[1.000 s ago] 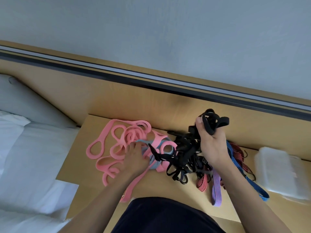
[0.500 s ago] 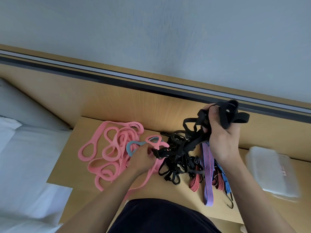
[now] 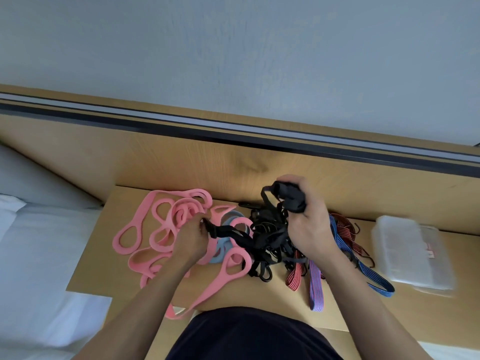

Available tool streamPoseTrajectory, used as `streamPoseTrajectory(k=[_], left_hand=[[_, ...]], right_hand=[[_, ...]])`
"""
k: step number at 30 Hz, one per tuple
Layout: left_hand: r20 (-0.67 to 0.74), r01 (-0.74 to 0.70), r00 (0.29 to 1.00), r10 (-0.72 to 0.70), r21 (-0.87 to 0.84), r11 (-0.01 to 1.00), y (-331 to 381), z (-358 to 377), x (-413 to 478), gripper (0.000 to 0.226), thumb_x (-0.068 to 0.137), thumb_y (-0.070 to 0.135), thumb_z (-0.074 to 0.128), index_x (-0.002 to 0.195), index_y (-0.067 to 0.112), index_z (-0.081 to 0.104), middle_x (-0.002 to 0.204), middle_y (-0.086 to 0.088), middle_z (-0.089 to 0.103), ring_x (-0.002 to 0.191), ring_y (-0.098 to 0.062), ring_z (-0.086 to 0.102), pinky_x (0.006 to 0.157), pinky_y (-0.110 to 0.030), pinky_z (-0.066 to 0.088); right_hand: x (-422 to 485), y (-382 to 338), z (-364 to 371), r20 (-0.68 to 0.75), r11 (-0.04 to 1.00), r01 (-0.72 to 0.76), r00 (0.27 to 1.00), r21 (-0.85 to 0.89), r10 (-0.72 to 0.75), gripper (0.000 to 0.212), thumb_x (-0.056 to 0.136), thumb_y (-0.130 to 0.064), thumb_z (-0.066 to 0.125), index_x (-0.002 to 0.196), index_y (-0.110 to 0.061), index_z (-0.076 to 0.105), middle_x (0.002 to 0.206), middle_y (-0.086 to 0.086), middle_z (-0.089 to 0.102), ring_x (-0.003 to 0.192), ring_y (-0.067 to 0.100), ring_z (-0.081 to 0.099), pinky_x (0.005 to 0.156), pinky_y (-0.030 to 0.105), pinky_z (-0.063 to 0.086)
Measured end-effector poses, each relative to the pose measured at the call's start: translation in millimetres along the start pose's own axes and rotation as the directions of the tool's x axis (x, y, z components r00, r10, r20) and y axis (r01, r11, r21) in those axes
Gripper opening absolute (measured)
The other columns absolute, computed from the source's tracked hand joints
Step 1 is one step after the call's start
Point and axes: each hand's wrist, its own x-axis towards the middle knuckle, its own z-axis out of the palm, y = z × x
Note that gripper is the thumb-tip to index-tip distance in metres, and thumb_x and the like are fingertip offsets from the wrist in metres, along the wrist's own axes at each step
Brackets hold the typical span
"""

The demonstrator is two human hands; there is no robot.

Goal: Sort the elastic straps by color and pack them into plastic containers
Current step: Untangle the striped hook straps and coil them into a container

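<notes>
A tangle of black elastic straps (image 3: 270, 237) lies in the middle of the wooden table (image 3: 259, 289). My right hand (image 3: 306, 224) grips a bunch of these black straps at its top. My left hand (image 3: 191, 236) pinches the end of one black strap that runs from the tangle to the left. Pink looped bands (image 3: 155, 229) spread over the table's left part, with a light blue band (image 3: 220, 246) under them. Blue-striped (image 3: 374, 279), red-striped (image 3: 345, 229) and purple-striped (image 3: 315, 289) cords lie to the right.
A stack of clear plastic containers (image 3: 413, 253) sits at the table's right end. A white bed (image 3: 33, 261) lies along the left edge. A wooden panel and grey wall rise behind the table. My dark-clothed lap (image 3: 249, 336) is at the near edge.
My right hand has dropped lower with its bunch of black straps. My left hand has moved from the pink and blue bands and now pinches a black strap end, drawn out to the left.
</notes>
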Motion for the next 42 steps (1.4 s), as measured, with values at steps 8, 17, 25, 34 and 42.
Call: streamPoseTrajectory(k=[8,17,25,34,42], left_hand=[[-0.102,-0.059,0.993,0.062,0.03,0.998,30.1,-24.8,-2.4,0.017,0.088,0.008,0.057,0.083,0.023,0.057,0.08,0.011,0.06,0.066,-0.008,0.057,0.051,-0.026,0.037],[0.104,-0.167,0.969,0.224,-0.392,0.905,132.5,-25.3,-17.4,0.025,0.087,0.001,0.066,0.088,0.025,0.072,0.087,0.01,0.074,0.083,-0.006,0.071,0.071,-0.023,0.056],[0.114,-0.065,0.984,0.137,-0.489,0.87,119.0,-6.9,-13.5,0.038,0.093,0.005,0.062,0.125,0.025,0.061,0.117,0.011,0.065,0.1,-0.001,0.064,0.087,-0.018,0.052],[0.348,-0.063,0.929,-0.125,0.482,0.874,21.0,45.9,-24.5,0.102,0.082,0.059,0.066,0.159,0.04,0.002,0.167,-0.01,-0.014,0.151,-0.046,-0.017,0.118,-0.067,0.003],[0.313,-0.104,0.941,-0.126,0.626,0.773,19.8,76.2,-10.1,0.112,0.08,0.058,0.064,0.154,0.04,-0.017,0.162,-0.017,-0.018,0.151,-0.047,-0.013,0.11,-0.08,0.009]], right_hand=[[-7.6,7.5,4.5,0.106,0.985,-0.132,0.984,-0.11,0.144,0.03,0.098,-0.046,0.058,0.07,-0.034,0.058,0.058,-0.007,0.062,0.049,0.002,0.052,0.049,0.012,0.036],[-7.7,11.6,12.7,0.161,0.961,-0.246,0.951,-0.123,0.264,0.035,0.072,-0.034,0.089,0.084,-0.023,0.058,0.078,-0.008,0.067,0.069,0.007,0.059,0.061,0.022,0.046],[0.9,33.0,9.5,-0.085,0.957,-0.261,0.964,-0.127,0.251,0.021,0.084,-0.023,0.076,0.092,-0.024,0.057,0.073,-0.01,0.064,0.07,0.006,0.06,0.056,0.013,0.043],[7.2,67.5,23.3,-0.046,0.819,-0.521,0.849,-0.241,0.526,0.046,0.083,-0.019,0.072,0.117,-0.018,0.04,0.101,-0.003,0.06,0.095,0.022,0.062,0.075,0.022,0.043],[-18.7,70.4,30.5,0.146,0.74,-0.468,0.79,-0.482,0.595,0.091,0.087,-0.017,0.065,0.16,-0.013,0.01,0.162,0.009,0.021,0.148,0.029,0.028,0.118,0.039,0.032]])
